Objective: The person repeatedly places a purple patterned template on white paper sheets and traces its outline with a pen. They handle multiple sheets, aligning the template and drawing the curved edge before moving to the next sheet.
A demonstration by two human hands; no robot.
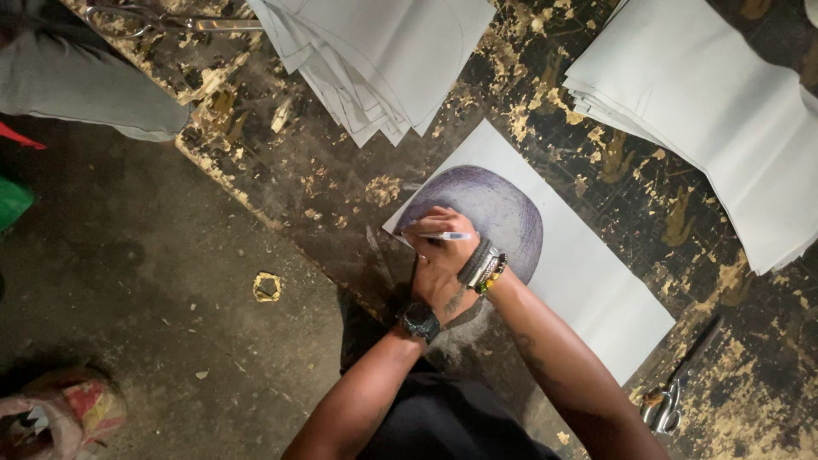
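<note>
My right hand (441, 223), with beaded bracelets at the wrist, holds a white pen (446, 236) with a blue tip. The pen lies against the left edge of a dark purple rounded template (503, 209). The template rests on a white paper sheet (588, 281) on a worn table. My left hand (436, 279), with a black watch on the wrist, lies just below the right hand at the template's near edge. Its fingers are hidden under the right hand.
Two stacks of white sheets lie at the top centre (383, 51) and the top right (707, 111). Scissors (673, 392) lie at the lower right, another pair (170, 19) at the top left. A person's grey trouser leg (77, 81) and a shoe (60, 413) are on the left.
</note>
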